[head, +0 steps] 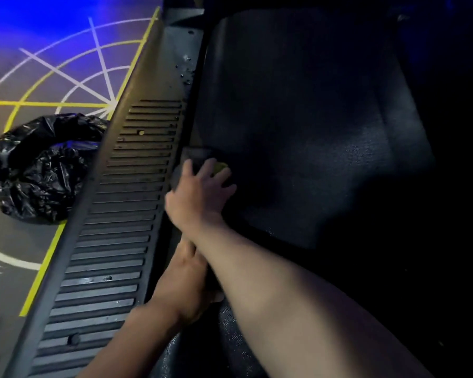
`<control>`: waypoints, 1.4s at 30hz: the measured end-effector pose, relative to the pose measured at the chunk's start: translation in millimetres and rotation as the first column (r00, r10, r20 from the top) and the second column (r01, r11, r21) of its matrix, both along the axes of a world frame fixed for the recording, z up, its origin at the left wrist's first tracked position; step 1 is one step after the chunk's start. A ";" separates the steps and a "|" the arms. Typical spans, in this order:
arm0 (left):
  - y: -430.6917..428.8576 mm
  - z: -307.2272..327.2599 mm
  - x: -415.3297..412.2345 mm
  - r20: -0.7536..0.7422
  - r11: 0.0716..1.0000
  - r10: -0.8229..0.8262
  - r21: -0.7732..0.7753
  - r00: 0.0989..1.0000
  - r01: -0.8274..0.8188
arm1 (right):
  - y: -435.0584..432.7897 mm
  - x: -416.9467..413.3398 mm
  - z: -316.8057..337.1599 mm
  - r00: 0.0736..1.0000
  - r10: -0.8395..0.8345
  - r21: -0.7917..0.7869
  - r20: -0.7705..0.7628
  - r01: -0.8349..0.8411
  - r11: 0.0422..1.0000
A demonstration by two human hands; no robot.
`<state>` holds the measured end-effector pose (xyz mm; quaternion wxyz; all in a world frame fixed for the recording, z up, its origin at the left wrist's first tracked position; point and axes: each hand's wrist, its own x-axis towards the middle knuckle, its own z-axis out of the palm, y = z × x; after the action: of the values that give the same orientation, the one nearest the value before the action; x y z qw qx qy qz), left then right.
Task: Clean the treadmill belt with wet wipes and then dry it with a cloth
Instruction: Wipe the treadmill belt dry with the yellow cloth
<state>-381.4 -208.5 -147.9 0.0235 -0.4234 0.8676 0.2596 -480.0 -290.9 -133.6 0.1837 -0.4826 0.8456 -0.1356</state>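
Surroundings: crinkled black plastic bag (41,170) on the floor beside the ribbed side rail (126,214).
Belt (325,159): dark, grainy.
Right hand (200,192): fingers spread, pressing a cloth (200,156) at the belt's left edge.
Left hand (183,276): half hidden under the right forearm, grip unclear.

- Grey floor (8,290) with white and yellow lines.
- A black bin bag (38,170) sits on it, right beside the treadmill's side rail (115,241).
- Water drops (186,75) lie on the rail.

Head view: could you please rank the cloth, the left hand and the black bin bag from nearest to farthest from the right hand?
1. Cloth, under the right hand.
2. Left hand, close behind, nearer the camera.
3. Black bin bag, floor, far left.
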 end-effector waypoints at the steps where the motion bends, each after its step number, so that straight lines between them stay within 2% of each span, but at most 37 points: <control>1: 2.6 -1.0 0.0 -0.012 0.998 0.011 -0.060 1.000 -0.011 | -2.3 8.3 0.3 1.000 0.014 0.005 0.005 -0.014 1.000; 2: 3.6 -2.7 -0.8 -0.002 0.994 0.014 -0.105 1.000 -0.015 | -3.4 11.2 -1.0 1.000 0.031 0.015 0.000 -0.031 0.999; 3: 3.0 -3.1 -2.2 -0.013 0.997 0.019 -0.070 1.000 -0.020 | -2.9 10.0 -2.5 0.998 0.056 0.016 -0.010 -0.055 0.998; 5: 2.4 -8.3 -3.8 0.118 0.996 -0.047 -0.070 0.992 0.056 | 1.9 1.6 -5.8 0.992 0.123 -0.006 -0.036 -0.123 0.992; 8: -3.5 -10.0 -12.5 0.328 0.996 -0.046 -0.055 0.944 0.068 | 4.3 -10.0 -6.4 0.982 0.187 -0.024 -0.036 -0.188 0.982; 11: -2.0 -4.4 -27.8 0.435 0.992 -0.074 -0.056 0.897 0.109 | 7.4 -18.1 -2.0 0.974 0.224 -0.029 -0.024 -0.225 0.974; 15: 8.8 13.1 -57.8 0.502 0.991 0.053 0.081 0.863 -0.109 | 18.3 -33.4 0.1 0.963 0.264 -0.011 -0.059 -0.265 0.964; 18: 20.0 22.0 -72.6 0.469 0.974 0.159 0.069 0.869 -0.215 | 28.7 -52.3 -2.1 0.966 0.242 0.045 -0.092 -0.239 0.970; 20: 22.9 16.2 -75.7 0.381 0.982 0.171 0.009 0.909 -0.188 | 39.5 -71.8 -2.7 0.973 0.203 0.082 -0.112 -0.195 0.977; 22: 26.3 13.0 -84.9 0.307 0.998 0.065 -0.014 0.950 -0.063 | 53.8 -95.8 -2.1 0.983 0.144 0.101 -0.118 -0.132 0.986; 25: 39.9 16.8 -113.4 0.268 1.000 -0.003 0.028 0.963 -0.005 | 83.4 -136.9 -0.3 0.991 0.034 0.100 -0.129 -0.021 0.995; 30: 69.0 19.2 -166.8 0.158 0.981 -0.174 -0.059 0.972 0.185 | 141.1 -205.6 2.2 0.983 -0.101 0.164 -0.150 0.126 0.978; 32: 80.2 18.6 -182.5 0.168 0.975 -0.213 -0.029 0.962 0.221 | 163.5 -230.7 2.5 0.974 -0.158 0.177 -0.161 0.186 0.966; 37: 96.5 11.1 -196.4 0.349 0.966 -0.256 0.077 0.901 0.245 | 233.1 -293.7 3.2 0.898 -0.314 0.230 -0.308 0.391 0.891; 39: 95.9 8.0 -193.1 0.336 0.967 -0.255 0.072 0.907 0.245 | 246.6 -303.6 3.7 0.893 -0.311 0.263 -0.326 0.401 0.877; 42: 88.5 3.4 -180.6 0.240 0.972 -0.233 0.041 0.942 0.230 | 248.9 -300.3 3.4 0.890 -0.315 0.256 -0.330 0.405 0.878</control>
<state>-562.0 -120.0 -144.5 0.1625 -0.3470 0.9002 0.2068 -780.3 -42.0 -130.2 0.1095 -0.2933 0.9489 0.0394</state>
